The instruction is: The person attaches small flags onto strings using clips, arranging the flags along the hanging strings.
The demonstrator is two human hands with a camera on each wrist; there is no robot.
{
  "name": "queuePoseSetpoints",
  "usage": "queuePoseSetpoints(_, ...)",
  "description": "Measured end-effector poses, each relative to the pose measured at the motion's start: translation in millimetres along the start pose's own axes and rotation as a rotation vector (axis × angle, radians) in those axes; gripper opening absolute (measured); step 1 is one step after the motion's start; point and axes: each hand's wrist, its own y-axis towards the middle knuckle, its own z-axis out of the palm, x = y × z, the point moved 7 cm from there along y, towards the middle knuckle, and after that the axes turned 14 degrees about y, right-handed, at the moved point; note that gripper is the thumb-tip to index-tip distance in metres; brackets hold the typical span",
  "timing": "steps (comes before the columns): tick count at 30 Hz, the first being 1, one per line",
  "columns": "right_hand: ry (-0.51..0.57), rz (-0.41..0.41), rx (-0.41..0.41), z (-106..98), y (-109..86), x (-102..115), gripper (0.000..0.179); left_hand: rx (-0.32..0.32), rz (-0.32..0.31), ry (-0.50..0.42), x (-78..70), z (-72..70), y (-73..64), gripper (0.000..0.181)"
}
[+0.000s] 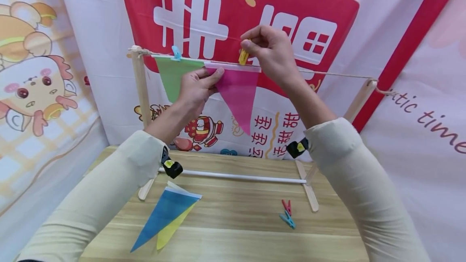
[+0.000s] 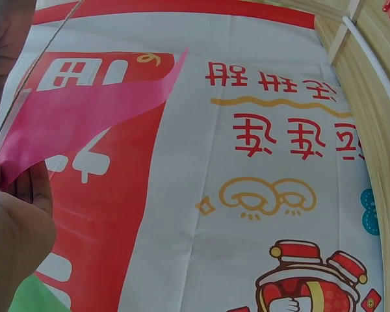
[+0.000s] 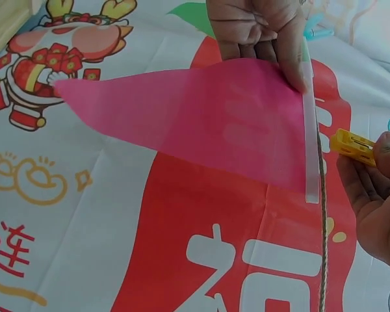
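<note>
My left hand pinches a pink triangular pennant near its white top strip, holding it along a string. In the right wrist view the strip lies right beside the string. Between the thumb and fingers of my right hand is a yellow clothespin, just above the pennant's top edge. That clothespin looks apart from the string in the right wrist view. To the left, a green pennant hangs from the string with a light blue clothespin on it; my left hand covers part of its right side.
Wooden posts carry the string, and a white rod joins their feet. On the wooden table lie a blue pennant partly over a yellow pennant, plus a red clothespin touching a blue clothespin. A printed cloth hangs behind.
</note>
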Motion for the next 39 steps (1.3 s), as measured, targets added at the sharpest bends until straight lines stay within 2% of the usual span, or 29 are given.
queuePoseSetpoints(8, -0.005, 0.000, -0.007, 12.9, 9.7, -4.7, 0.022, -0.006, -0.015, 0.002, -2.5, 1.0, -2.1, 0.042)
queuePoseSetpoints(14, 0.004, 0.031, 0.007, 19.5, 13.1, -11.3, 0.022, -0.018, -0.017, 0.002, -4.4, 0.0, -2.2, 0.040)
queuePoseSetpoints(28, -0.063, 0.137, 0.063, 22.4, 12.5, -24.1, 0.025, -0.024, -0.044, -0.059, -1.3, -0.9, 2.5, 0.040)
queuePoseSetpoints(39, -0.131, 0.171, 0.125, 23.0, 11.6, -26.1, 0.035, -0.015, -0.047, -0.074, -0.7, 0.5, 3.5, 0.039)
